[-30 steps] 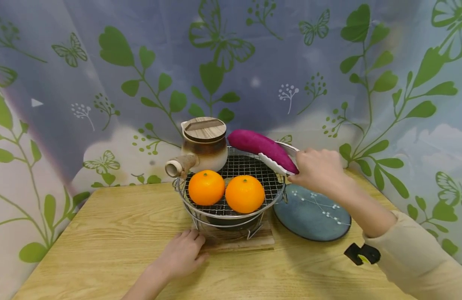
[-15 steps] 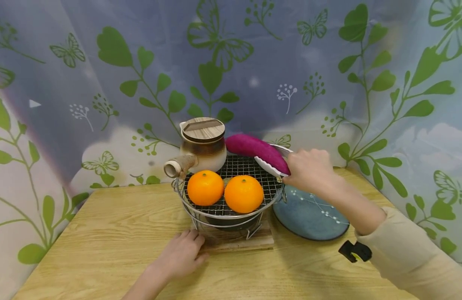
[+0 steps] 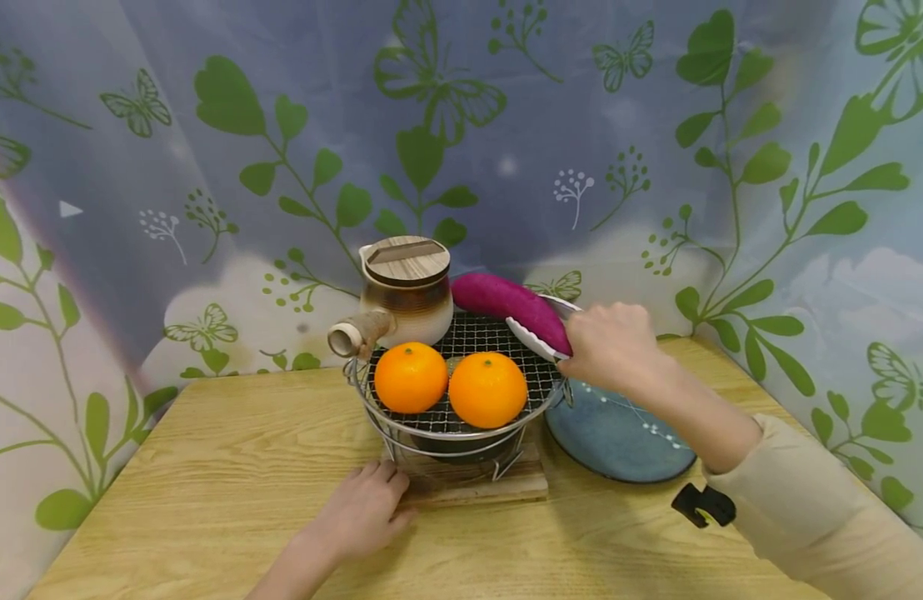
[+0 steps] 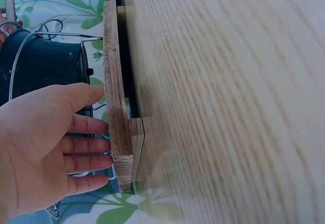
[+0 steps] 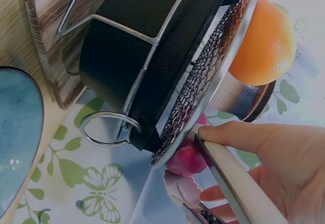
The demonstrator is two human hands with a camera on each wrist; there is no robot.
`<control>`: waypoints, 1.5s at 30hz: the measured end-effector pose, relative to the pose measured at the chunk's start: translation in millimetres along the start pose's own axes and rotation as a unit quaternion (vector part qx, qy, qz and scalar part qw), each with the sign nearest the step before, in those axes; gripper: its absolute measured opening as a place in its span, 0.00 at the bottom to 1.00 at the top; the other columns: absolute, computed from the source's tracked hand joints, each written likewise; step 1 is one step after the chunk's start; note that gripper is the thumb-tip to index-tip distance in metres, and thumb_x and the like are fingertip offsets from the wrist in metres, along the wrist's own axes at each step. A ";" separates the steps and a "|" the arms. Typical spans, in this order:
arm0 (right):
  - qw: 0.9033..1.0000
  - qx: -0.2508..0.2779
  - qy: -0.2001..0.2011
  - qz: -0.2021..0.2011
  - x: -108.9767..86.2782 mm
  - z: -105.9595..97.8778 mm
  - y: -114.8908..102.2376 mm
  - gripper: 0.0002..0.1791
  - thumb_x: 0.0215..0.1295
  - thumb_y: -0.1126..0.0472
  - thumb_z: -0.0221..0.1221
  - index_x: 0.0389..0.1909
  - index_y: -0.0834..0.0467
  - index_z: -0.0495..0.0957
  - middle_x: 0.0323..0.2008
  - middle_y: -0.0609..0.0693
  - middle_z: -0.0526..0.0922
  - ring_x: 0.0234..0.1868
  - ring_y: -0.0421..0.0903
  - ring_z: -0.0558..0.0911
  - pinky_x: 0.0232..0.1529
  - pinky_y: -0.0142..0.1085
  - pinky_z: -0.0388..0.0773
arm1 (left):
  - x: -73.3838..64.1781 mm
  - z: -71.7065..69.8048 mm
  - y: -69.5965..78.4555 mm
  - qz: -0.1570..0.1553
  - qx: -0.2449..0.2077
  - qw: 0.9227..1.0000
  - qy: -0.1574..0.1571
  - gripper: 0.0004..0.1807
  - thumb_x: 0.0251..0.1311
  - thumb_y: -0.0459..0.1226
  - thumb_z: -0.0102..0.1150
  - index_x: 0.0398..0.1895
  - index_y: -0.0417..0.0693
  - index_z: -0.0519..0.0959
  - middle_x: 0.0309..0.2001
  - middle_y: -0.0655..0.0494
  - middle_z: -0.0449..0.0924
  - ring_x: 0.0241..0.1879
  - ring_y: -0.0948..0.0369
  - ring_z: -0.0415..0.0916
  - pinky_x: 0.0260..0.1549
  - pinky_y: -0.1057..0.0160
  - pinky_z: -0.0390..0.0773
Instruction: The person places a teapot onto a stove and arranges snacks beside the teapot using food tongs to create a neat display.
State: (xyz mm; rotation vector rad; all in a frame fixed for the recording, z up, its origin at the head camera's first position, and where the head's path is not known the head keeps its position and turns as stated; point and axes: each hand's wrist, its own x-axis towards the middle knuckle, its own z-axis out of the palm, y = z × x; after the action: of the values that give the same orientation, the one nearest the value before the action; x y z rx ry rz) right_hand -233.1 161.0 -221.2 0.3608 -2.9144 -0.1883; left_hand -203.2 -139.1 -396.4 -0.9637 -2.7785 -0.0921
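My right hand (image 3: 615, 346) grips a pair of tongs (image 5: 238, 178) with white, scalloped ends. Between those ends is a purple sweet potato (image 3: 506, 298), low over the back right of the round grill mesh (image 3: 476, 329); whether it touches the mesh I cannot tell. Two oranges, a left orange (image 3: 411, 377) and a right orange (image 3: 487, 390), sit on the front of the mesh. In the left wrist view, the nearly straight fingers of my left hand (image 4: 45, 142) touch the edge of the wooden board (image 4: 116, 82) beneath the grill.
A side-handled teapot (image 3: 409, 312) with a wooden lid stands at the back left of the mesh. Right of the board, a blue plate (image 3: 619, 446) lies on the wooden table (image 3: 244, 450), partly under my right forearm. The dark stove pot (image 5: 132, 46) is held in a wire frame.
My right hand has moved left and slightly down, bringing the tongs and sweet potato lower over the mesh. The left hand has stayed at the board.
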 end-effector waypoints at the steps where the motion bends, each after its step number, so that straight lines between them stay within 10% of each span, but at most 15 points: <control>1: 1.000 -0.001 0.001 0.000 -0.1 -0.7 -0.4 0.19 0.49 0.48 0.65 0.14 0.54 0.69 0.14 0.48 0.70 0.17 0.47 0.69 0.15 0.39 0.65 | 0.0 0.1 0.0 0.000 0.001 1.000 0.000 0.18 0.54 0.47 0.61 0.34 0.40 0.76 0.35 0.49 0.72 0.38 0.52 0.71 0.40 0.52 0.73; 45: 0.998 0.044 0.025 -0.031 -36.9 7.8 3.6 0.24 0.51 0.43 0.64 0.13 0.53 0.64 0.12 0.44 0.59 0.12 0.42 0.59 0.11 0.30 0.51 | -0.8 1.0 1.3 -0.005 0.006 1.000 0.007 0.19 0.54 0.47 0.62 0.35 0.38 0.76 0.35 0.48 0.72 0.39 0.51 0.71 0.39 0.51 0.74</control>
State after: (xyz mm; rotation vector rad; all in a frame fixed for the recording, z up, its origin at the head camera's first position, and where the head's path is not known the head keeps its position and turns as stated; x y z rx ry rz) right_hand -200.5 174.6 -234.8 0.4641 -2.8712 -0.0592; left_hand -201.9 -138.5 -397.5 -0.9428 -2.7692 -0.0832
